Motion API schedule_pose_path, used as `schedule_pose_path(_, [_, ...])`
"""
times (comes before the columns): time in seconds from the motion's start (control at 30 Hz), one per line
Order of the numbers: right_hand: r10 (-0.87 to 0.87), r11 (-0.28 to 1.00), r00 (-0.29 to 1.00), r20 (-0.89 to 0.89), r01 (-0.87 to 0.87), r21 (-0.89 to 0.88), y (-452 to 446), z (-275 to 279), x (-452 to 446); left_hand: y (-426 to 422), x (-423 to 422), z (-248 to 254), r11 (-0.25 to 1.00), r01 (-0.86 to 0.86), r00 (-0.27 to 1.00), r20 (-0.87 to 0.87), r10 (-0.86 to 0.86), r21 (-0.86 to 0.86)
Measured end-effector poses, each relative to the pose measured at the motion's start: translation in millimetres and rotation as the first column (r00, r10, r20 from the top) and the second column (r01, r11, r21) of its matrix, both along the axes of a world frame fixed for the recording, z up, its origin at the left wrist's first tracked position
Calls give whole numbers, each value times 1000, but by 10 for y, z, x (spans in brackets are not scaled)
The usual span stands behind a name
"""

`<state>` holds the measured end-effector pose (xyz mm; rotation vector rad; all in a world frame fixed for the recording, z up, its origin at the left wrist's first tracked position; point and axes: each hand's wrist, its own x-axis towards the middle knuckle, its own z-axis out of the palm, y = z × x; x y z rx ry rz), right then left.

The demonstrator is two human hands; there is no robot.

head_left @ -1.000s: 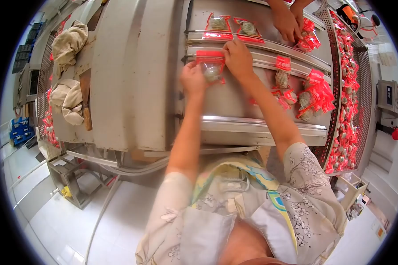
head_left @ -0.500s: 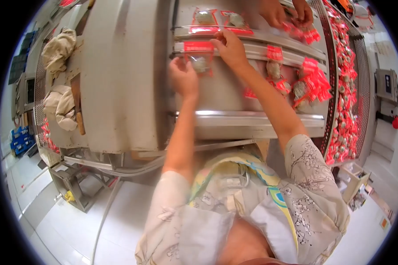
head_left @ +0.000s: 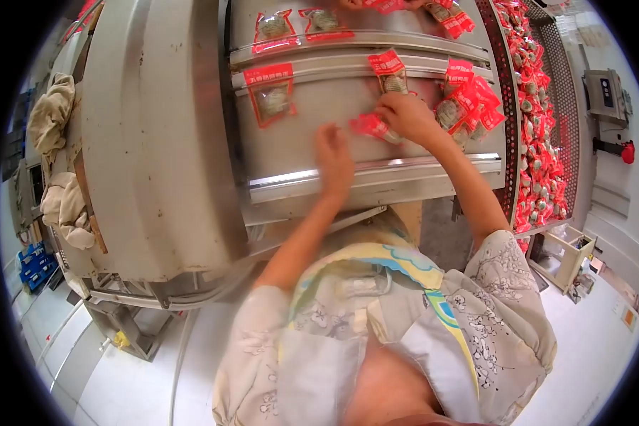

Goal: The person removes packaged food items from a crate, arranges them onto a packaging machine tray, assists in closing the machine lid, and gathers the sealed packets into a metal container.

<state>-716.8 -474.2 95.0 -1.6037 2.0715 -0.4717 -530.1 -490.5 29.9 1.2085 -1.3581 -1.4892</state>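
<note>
Red-and-clear packets [head_left: 272, 99] on a steel table [head_left: 291, 153]; clock read from mid-view. Progress looks partial. Done, by appearance: three packets lie flat, singly and apart. One sits at 11 o'clock, its red band over the nearer metal rail [head_left: 334, 62]; two lie beyond, between 11 and 12. Left: a loose pile [head_left: 468, 106] at 2, packets overlapping, plus two strays near 1, an upper packet [head_left: 388, 66] and a sideways packet [head_left: 368, 126]. Many more lie heaped in the perforated tray [head_left: 571, 128], between 2 and 3.

Right hand [head_left: 410, 117] between 1 and 2, fingers bent down at the sideways packet; clamped on it or merely over it, cannot tell. Left hand [head_left: 334, 157] near centre, at 12, over bare steel; blurred, no packet seen in it, fingers apart or together cannot be told.

Writing: pale characters on red bands, Chinese-looking, too small to read surely. No brand made out.
</note>
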Motion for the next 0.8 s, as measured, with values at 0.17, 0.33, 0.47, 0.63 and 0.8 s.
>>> schedule_pose_path(0.17, [-265, 947, 859, 438, 317, -47, -70, -136, 1, -55, -211, -161, 1000, 17, 988, -155, -20, -20])
schedule_pose_path(0.33, [-359, 910, 645, 675, 402, 100, -267, -330, 230, -403, -207, -85, 995, 80, 990, -117, -73, 56])
schedule_pose_path(0.47, [-268, 920, 511, 817, 387, 60, -391, -664, 363, -585, -121, -40, 995, 6, 999, -51, -1, 99])
schedule_pose_path(0.63, [-398, 878, 763, 509, 478, -31, -527, -763, 352, -687, -57, -64, 987, -158, 987, 42, 157, 36])
schedule_pose_path(0.8, [-481, 876, 851, 211, 478, 69, -591, -532, 370, -828, -9, -396, 983, -184, 970, 158, 182, -4])
